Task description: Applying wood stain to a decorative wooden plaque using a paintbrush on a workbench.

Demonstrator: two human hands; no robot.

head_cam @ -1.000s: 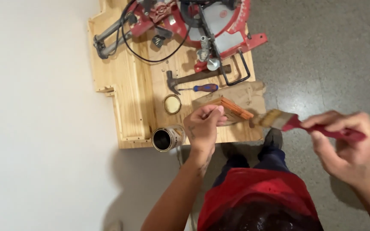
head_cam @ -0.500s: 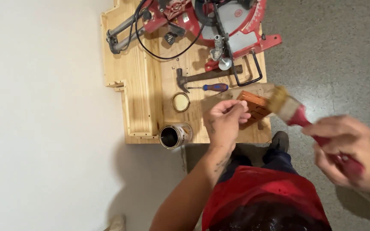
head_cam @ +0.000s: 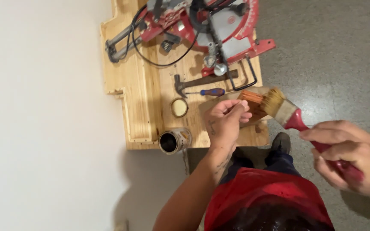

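Your right hand (head_cam: pixel 352 158) grips the red handle of a paintbrush (head_cam: pixel 294 117), fingers wrapped tight around it; the hand is blurred and close to the lens, and the end of the handle is hidden inside your fist. The brush's tan bristles touch the reddish-brown wooden block (head_cam: pixel 253 105), which sits at the near right corner of the wooden workbench (head_cam: pixel 140 85).

Your left hand (head_cam: pixel 225 122) pinches the near edge of that block, thumb and fingertips closed on it, so part of the block is covered and its full shape is hard to make out.

Left of the block on the bench lies a round can lid (head_cam: pixel 179 107). Beyond the block, a blue-handled screwdriver (head_cam: pixel 206 92) lies beside a hammer (head_cam: pixel 202 81). An open can (head_cam: pixel 174 140) with dark contents lies tipped at the bench's near edge, left of your left hand; whether it rests fully on the bench you cannot tell.

At the far end of the bench stands a red miter saw (head_cam: pixel 210 21), its top cut off by the frame, with a black cord (head_cam: pixel 150 60) looping across the wood.
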